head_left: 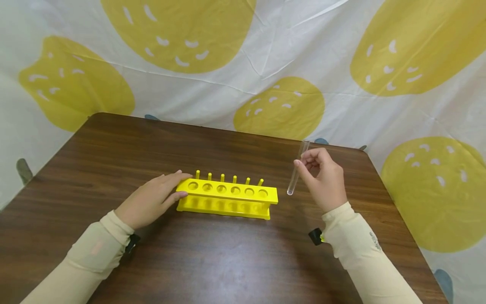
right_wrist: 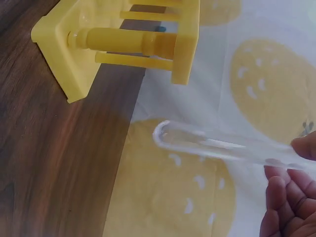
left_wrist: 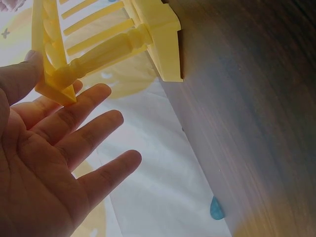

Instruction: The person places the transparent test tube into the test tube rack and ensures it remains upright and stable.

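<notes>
A yellow test tube rack stands upright on the brown table, with a row of round holes along its top plate and thin pegs behind them. My left hand holds the rack's left end, thumb at the front edge and index finger behind. In the left wrist view its other fingers spread away from the rack. To the right of the rack, my right hand pinches a clear glass test tube between thumb and fingertips. The tube tilts, its rounded end pointing down, apart from the rack.
The dark wood-grain table spreads around the rack on all sides. Behind its far edge hangs a white cloth with large yellow fruit prints. A small black device sits at the right wrist.
</notes>
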`<act>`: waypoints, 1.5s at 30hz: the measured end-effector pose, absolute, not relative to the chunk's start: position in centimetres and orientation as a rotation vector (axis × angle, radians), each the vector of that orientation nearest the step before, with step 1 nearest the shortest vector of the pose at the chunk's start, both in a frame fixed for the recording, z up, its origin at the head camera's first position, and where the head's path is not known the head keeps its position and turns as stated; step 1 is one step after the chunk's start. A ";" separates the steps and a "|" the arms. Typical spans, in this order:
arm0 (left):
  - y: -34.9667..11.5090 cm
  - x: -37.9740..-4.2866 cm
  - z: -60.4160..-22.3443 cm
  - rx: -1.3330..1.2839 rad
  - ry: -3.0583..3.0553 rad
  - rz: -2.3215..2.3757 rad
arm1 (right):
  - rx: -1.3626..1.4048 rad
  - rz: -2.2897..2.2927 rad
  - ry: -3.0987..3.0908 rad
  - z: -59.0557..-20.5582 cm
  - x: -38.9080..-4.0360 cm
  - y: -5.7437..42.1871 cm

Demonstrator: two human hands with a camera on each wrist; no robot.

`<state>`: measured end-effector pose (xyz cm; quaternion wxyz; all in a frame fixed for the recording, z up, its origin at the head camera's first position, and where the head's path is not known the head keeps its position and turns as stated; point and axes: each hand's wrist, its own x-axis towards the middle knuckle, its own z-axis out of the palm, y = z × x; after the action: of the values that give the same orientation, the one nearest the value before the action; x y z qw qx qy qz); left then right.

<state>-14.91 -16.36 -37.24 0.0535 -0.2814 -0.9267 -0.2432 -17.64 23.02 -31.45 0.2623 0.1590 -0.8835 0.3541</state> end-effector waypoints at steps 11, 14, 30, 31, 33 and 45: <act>-16.3 -14.9 -37.2 -0.856 -2.817 -0.740 | 0.521 1.078 -2.256 -31.0 -17.2 22.0; -16.3 -14.9 -37.1 -0.851 -2.816 -0.737 | 0.547 1.094 -2.251 -31.1 -17.1 21.7; -16.3 -14.9 -37.2 -0.837 -2.837 -0.725 | 0.644 1.095 -2.225 -31.3 -17.1 20.8; -16.3 -14.9 -37.2 -0.836 -2.836 -0.726 | 0.645 1.101 -2.228 -31.3 -17.0 20.6; -16.3 -14.9 -37.1 -0.834 -2.835 -0.729 | 0.648 1.111 -2.232 -31.4 -16.8 20.3; -16.3 -14.9 -37.2 -0.835 -2.828 -0.736 | 0.711 1.122 -2.198 -31.8 -16.6 19.4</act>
<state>-14.92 -16.34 -37.23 0.0510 -0.2743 -0.9293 -0.2419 -16.59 19.39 -31.84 0.2830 0.2656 -0.8208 0.4190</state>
